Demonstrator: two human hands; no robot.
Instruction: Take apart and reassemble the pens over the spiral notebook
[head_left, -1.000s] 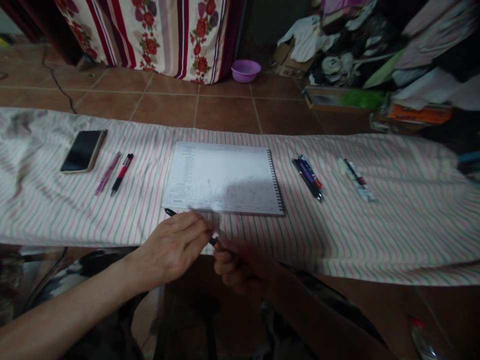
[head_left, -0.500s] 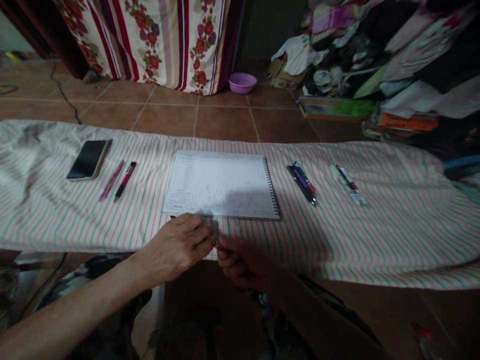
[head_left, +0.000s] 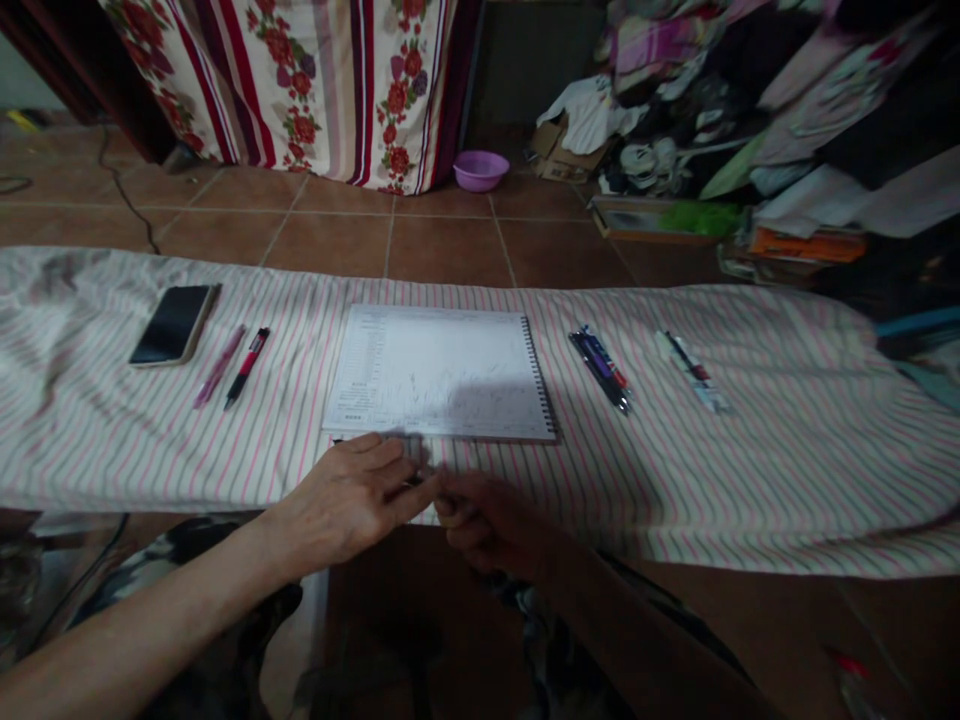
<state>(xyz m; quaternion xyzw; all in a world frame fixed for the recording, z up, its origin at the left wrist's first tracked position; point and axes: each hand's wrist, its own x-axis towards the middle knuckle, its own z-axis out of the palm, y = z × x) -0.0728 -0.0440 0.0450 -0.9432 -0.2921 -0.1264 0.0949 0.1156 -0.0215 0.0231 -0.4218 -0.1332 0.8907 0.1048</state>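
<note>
My left hand (head_left: pixel 364 492) is closed at the near edge of a spiral notebook (head_left: pixel 450 370), its fingers curled. A small dark tip (head_left: pixel 339 440) shows just beyond its knuckles; what it belongs to is hidden. My right hand (head_left: pixel 491 520), in shadow, has its fingers folded and pinched just right of the left fingertips. The two hands meet over the near edge of the striped cloth (head_left: pixel 675 480). Something small and thin seems to lie between the fingertips, too dim to name. The notebook lies open, its spiral on the right, with faint marks on its page.
At left lie a phone (head_left: pixel 174 325), a pink pen (head_left: pixel 220 367) and a red and black pen (head_left: pixel 247 368). Right of the notebook are several pens (head_left: pixel 601 368) and another pen group (head_left: pixel 691 370). A purple basin (head_left: pixel 481 171) stands on the tiled floor beyond.
My left index finger has stretched towards the right hand's fingertips. The hands stay together near the notebook. The whole view has shifted slightly.
</note>
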